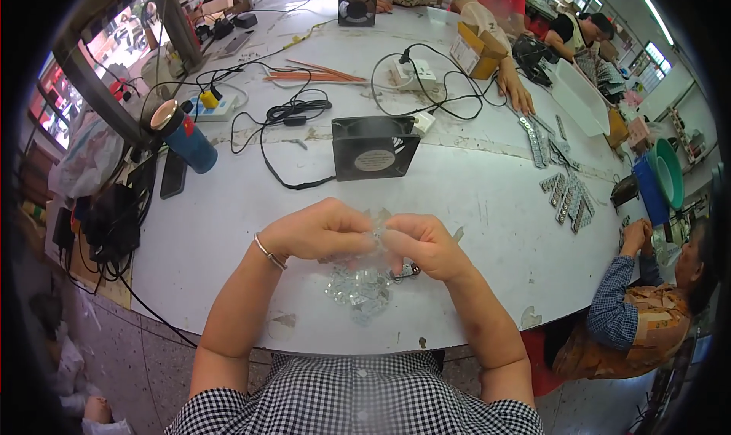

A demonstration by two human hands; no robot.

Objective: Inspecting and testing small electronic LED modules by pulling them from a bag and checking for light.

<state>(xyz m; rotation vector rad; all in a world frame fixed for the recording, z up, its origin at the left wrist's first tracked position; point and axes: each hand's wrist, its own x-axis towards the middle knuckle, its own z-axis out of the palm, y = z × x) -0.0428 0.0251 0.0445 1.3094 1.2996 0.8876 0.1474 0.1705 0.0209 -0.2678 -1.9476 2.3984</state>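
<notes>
1. Left hand (316,233) and right hand (422,243) meet fingertip to fingertip over the white table (472,199), both pinched shut on a small clear part (377,225) — its kind cannot be told.
2. Pile of small metal pieces (356,289) lies on the table just below the hands.
3. Black square fan (374,147) stands beyond the hands — well apart.

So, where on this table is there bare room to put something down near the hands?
Bare table lies between the black fan and the right hand, and left of the left hand toward the blue bottle. Crowded: the small metal parts under the hands, and the cables behind the fan.
</notes>
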